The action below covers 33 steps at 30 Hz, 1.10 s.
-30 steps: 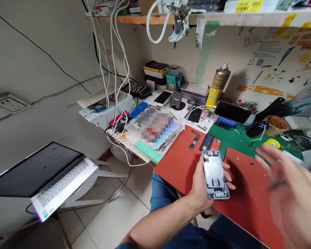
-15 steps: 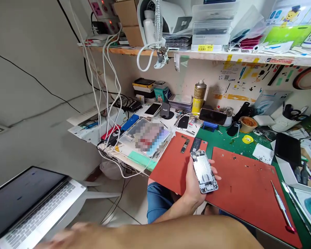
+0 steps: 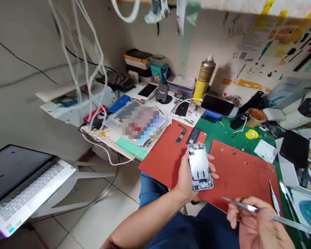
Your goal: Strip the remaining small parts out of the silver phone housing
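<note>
Workbench (image 3: 114, 139), red mats (image 3: 162, 155) near opened phone (image 3: 200, 165), tiled floor (image 3: 124, 197), open laptop (image 3: 22, 173)

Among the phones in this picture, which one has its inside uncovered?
The opened phone held in the left hand. Its silver inside lies bare, while the white phone at the back and the black phone on the blue stand show dark screens.

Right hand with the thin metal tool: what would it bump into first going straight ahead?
Probably the lower end of the phone frame in the left hand, though depth is unclear.
</note>
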Each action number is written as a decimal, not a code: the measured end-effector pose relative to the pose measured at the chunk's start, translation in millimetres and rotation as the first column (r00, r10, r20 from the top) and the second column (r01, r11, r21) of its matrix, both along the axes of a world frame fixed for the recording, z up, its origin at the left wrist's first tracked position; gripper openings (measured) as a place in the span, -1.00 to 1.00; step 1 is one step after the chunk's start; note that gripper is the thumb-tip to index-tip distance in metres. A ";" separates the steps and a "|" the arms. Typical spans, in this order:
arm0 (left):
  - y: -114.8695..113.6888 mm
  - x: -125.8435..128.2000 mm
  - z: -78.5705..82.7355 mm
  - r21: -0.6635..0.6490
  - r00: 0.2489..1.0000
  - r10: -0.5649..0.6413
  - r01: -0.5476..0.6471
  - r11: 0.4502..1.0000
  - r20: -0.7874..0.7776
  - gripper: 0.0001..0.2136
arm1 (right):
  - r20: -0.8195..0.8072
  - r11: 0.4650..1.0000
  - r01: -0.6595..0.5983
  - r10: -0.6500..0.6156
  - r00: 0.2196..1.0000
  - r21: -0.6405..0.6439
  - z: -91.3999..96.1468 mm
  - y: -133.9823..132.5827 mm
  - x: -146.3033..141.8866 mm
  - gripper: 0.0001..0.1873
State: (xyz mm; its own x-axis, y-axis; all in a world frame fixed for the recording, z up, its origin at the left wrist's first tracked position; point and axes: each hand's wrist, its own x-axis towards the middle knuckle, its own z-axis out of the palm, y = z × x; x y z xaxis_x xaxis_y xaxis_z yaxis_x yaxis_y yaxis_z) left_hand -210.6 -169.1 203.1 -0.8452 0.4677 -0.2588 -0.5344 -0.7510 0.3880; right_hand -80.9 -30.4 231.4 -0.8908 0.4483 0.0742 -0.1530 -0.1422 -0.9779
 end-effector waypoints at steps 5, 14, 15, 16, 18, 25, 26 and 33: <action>-3.6 -0.7 8.7 -0.023 1.000 0.019 -0.019 1.000 0.015 -0.36 | -0.024 0.945 0.186 -0.186 0.982 0.271 -9.7 -9.1 8.5 -0.87; -1.9 -2.0 22.1 -0.075 0.996 0.081 -0.078 0.994 0.027 -0.44 | -0.042 0.781 0.097 -0.090 0.995 0.617 -24.4 -25.5 17.9 -0.76; -2.1 -2.1 21.9 -0.071 0.996 0.081 -0.079 0.994 0.032 -0.44 | -0.042 0.779 0.106 -0.102 0.994 0.618 -24.9 -26.0 16.9 -0.76; -2.5 -2.1 21.1 -0.063 0.996 0.078 -0.076 0.995 0.034 -0.44 | -0.040 0.780 0.116 -0.117 0.992 0.615 -25.6 -26.2 15.9 -0.76; -3.8 -1.9 18.2 -0.053 0.997 0.073 -0.071 0.996 0.033 -0.45 | -0.035 0.782 0.127 -0.133 0.990 0.610 -27.7 -26.2 14.1 -0.75; -9.9 -3.7 14.8 -0.076 0.994 -0.089 0.093 0.993 0.057 -0.29 | -0.088 0.785 0.111 -0.071 0.994 0.609 -27.3 -27.0 7.3 -0.66; -10.3 -3.8 15.6 -0.081 0.993 -0.092 0.097 0.992 0.068 -0.27 | -0.088 0.784 0.106 -0.066 0.994 0.612 -25.8 -27.5 6.4 -0.65; -8.1 0.7 14.3 -0.061 0.998 -0.060 0.059 0.996 -0.026 -0.26 | -0.106 0.721 0.133 -0.082 0.991 0.680 -18.2 -27.9 2.4 -0.71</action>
State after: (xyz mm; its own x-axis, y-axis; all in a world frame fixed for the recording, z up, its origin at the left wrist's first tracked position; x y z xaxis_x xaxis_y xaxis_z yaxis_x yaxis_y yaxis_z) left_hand -209.9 -177.2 217.4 -0.8236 0.5015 -0.2649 -0.5657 -0.6929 0.4471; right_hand -78.5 -58.2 213.2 -0.8218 0.3455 0.4531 -0.1903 0.5832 -0.7898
